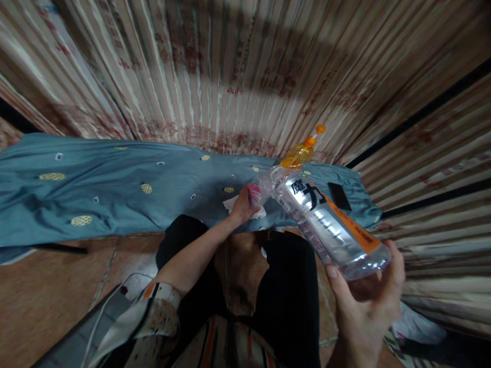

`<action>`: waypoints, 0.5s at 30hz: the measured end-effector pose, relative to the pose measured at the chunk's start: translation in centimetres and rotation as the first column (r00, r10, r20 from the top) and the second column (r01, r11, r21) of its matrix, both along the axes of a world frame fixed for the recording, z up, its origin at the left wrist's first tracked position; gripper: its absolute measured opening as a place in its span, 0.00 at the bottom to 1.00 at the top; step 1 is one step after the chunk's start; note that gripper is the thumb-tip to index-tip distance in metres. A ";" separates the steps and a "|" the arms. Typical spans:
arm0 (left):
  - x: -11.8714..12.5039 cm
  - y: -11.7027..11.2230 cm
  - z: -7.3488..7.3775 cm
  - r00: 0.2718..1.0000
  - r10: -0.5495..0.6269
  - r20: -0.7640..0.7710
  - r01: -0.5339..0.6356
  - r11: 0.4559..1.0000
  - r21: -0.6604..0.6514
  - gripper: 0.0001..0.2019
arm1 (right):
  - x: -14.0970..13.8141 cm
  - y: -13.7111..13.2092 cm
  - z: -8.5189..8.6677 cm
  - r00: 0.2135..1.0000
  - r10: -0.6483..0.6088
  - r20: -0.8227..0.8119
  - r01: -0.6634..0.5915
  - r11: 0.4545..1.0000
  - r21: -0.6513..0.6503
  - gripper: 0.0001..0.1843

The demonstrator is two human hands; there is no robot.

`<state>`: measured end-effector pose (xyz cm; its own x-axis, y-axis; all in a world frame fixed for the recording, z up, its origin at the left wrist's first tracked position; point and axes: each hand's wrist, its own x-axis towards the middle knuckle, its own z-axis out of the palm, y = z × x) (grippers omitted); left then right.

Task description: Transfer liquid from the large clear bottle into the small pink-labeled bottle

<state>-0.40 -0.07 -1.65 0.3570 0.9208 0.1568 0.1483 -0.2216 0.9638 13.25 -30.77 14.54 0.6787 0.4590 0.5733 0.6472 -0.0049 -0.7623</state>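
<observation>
My right hand (364, 301) is closed around the base end of a large clear plastic bottle (330, 220) with a silver and orange label. The bottle is tilted, its neck end pointing up and to the left. My left hand (242, 205) grips a small clear plastic bottle (264, 184) with a pink patch near my fingers. The neck ends of both bottles meet or overlap; whether they touch I cannot tell. Just behind them is an orange pump bottle (297, 156) with yellow-orange see-through sides. A white tissue (258, 213) lies under my left hand.
A blue-green cloth with pineapple prints (115, 189) covers the long narrow surface before me. A black phone (339, 197) lies on its right end. Pleated curtains (215, 76) hang behind and to the right. Below is a tiled floor (61, 276), with a grey object (84, 327) carrying a white cable at lower left.
</observation>
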 end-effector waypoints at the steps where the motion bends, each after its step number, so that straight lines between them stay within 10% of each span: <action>1: 0.0 0.0 0.0 1.000 -0.004 -0.005 0.004 1.000 0.002 0.53 | 0.0 0.0 0.1 1.000 0.009 -0.003 -0.009 1.000 0.000 0.77; 15: -0.1 -0.2 0.4 0.998 0.006 0.068 -0.003 0.999 -0.038 0.52 | -0.1 -0.2 -0.3 0.999 0.027 -0.038 -0.027 1.000 -0.009 0.76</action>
<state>-0.54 -0.23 -1.25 0.3427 0.9281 0.1454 0.0827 -0.1840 0.9794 13.13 -30.93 14.26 0.6872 0.4826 0.5430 0.6178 0.0051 -0.7863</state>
